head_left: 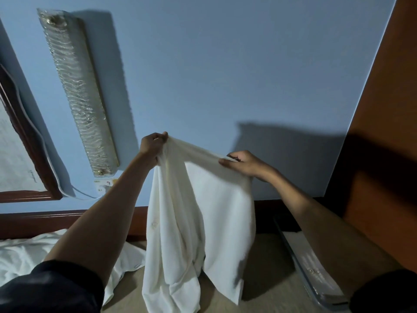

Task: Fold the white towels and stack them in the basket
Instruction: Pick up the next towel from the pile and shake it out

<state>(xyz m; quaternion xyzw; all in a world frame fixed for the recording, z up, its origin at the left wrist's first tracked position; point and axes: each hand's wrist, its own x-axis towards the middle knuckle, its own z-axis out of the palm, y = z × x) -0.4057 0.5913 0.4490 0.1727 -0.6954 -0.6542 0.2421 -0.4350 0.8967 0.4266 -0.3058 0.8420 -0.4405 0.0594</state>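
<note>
Head view shows you holding a white towel (198,213) up in front of a blue wall (225,64), both arms stretched forward with dark sleeves (52,288) at the bottom corners of the picture. Your left hand (152,145) has its grip pinched shut on the towel's upper edge at the top left, fingers curled into a fist around bunched cloth. Your right hand (246,164) pinches the same upper edge further to the right and a little lower, thumb and fingertips pressed together on the fabric. Between the two hands the edge runs taut and slopes down toward the right. Below them the towel hangs in long vertical folds, split into two drooping parts, and its lower end reaches down to the tan surface (266,279) below; whether it touches cannot be told. More white cloth (20,251) lies rumpled at the lower left, behind your left forearm. On the wall to the left hangs a long textured glass light fixture (77,91), unlit, next to a dark wooden frame (27,141). An orange panel (383,123) stands along the right side.
</note>
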